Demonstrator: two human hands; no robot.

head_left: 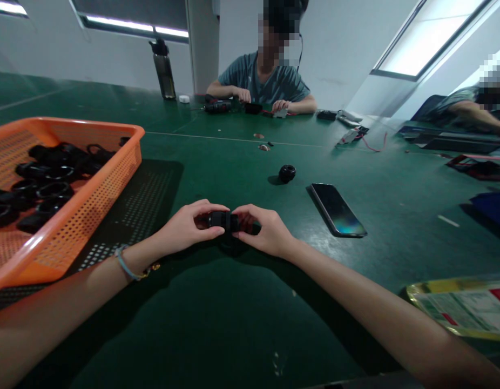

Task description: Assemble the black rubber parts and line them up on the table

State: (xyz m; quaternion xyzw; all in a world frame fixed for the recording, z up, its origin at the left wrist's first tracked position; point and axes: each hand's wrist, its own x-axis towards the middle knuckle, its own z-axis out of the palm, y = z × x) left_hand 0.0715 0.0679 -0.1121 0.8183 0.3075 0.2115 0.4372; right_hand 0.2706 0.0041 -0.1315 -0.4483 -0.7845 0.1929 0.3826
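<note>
Fingers of left hand [185, 227] and right hand [264, 229] pinch black fitting [223, 220] between them.

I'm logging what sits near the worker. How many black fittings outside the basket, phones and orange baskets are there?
Black fittings outside the basket: 2, one held between left hand and right hand as held fitting, one loose fitting on the table
Phones: 1, phone
Orange baskets: 1, orange basket
Total: 4
</note>
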